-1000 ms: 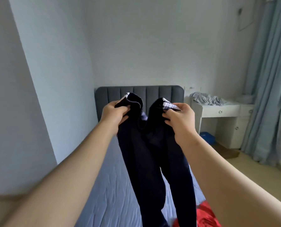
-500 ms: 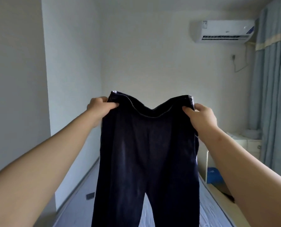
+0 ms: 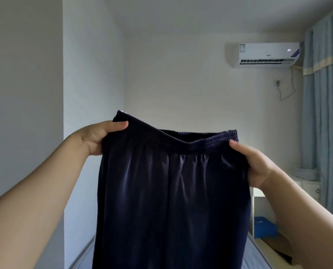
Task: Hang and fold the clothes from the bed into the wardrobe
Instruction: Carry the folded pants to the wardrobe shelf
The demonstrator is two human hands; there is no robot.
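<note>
Ahead, trousers (image 3: 171, 191) blocking bed (image 3: 86, 258), curtain (image 3: 324, 113) right

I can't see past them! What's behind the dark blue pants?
Above the pants you see white wall, and strips of bed show beside them at the bottom. Whatever lies straight behind the cloth is covered, so I cannot tell.

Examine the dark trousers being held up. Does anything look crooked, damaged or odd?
Only the waistband is askew: the left hand holds its end higher than the right hand does, so the band slopes and dips in the middle. The dark trousers show no tear or stain.
</note>
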